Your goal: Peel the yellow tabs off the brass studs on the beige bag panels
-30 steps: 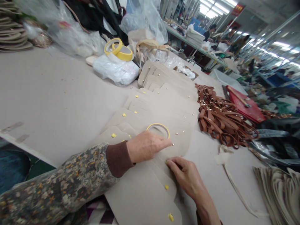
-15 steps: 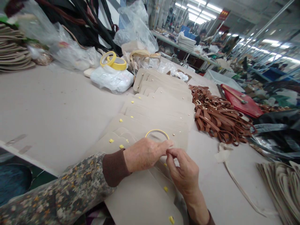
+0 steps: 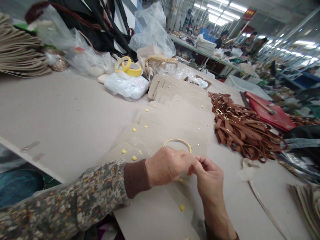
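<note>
My left hand (image 3: 170, 165) is closed round the near side of a thin roll of yellow tape (image 3: 178, 140), whose far rim shows above the fingers. My right hand (image 3: 209, 176) pinches with thumb and forefinger right against the left fingertips; what lies in that pinch is too small to make out. Below both hands are overlapping beige panels (image 3: 175, 115), fanned out in a row away from me. Small yellow tape bits (image 3: 134, 158) stick to their left parts, and small metal studs dot their right side.
Two yellow tape rolls (image 3: 134, 69) lie on a white plastic-wrapped packet (image 3: 126, 87). Brown straps with metal rings (image 3: 237, 130) are heaped on the right. Beige stacks stand at far left (image 3: 21, 50) and lower right (image 3: 306, 203). A thin beige strip (image 3: 265, 205) lies on the table. People work in the background.
The view has shifted slightly, so the table things appear farther right. Both hands stay together at the tape roll, with the right fingers turned a little differently.
</note>
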`<state>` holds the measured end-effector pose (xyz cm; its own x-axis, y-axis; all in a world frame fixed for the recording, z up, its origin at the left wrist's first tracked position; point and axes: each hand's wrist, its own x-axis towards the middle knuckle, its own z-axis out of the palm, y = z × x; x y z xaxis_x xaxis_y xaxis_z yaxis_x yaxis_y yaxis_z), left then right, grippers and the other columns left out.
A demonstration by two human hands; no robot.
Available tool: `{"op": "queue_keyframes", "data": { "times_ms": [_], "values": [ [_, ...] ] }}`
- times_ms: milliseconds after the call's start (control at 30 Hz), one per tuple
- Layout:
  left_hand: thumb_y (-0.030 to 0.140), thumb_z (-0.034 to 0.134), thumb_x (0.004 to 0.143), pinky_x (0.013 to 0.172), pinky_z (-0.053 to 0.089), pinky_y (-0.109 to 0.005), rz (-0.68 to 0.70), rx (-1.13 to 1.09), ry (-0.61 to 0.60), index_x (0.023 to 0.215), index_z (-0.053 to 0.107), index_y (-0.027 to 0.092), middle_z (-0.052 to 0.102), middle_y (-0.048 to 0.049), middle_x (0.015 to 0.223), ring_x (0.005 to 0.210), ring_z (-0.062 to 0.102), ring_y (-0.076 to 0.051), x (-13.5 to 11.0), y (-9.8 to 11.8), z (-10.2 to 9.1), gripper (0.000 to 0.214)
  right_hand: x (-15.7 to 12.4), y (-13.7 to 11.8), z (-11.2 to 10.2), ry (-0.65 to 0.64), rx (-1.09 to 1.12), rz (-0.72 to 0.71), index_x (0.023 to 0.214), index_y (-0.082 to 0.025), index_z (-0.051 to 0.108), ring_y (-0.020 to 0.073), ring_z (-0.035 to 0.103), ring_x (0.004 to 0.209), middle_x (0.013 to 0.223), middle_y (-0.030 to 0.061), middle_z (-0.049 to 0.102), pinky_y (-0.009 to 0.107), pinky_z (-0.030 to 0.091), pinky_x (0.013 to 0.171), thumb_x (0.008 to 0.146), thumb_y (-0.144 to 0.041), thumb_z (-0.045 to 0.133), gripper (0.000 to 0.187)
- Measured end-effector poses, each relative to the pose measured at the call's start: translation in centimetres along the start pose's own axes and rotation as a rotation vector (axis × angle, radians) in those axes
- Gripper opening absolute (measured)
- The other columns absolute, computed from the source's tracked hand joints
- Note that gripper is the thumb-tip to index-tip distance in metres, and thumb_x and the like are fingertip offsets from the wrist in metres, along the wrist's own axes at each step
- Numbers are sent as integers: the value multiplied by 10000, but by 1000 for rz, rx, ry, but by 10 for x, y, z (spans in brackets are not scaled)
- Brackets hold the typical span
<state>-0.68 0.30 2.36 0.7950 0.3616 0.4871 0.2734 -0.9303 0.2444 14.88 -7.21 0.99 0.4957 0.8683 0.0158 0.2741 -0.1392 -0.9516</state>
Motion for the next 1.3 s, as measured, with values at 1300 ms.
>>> {"op": "queue_keyframes", "data": {
  "times_ms": [1300],
  "values": [
    [147, 396, 949, 803, 417, -391, -294, 108, -220, 958, 562, 149, 573, -106, 972, 905, 500, -238, 5, -25, 28, 166, 14, 28, -3, -96, -805, -392, 773, -194, 685, 163, 638, 631, 724, 45, 710, 260, 444, 626, 892, -353, 493, 277]
  ]
}}
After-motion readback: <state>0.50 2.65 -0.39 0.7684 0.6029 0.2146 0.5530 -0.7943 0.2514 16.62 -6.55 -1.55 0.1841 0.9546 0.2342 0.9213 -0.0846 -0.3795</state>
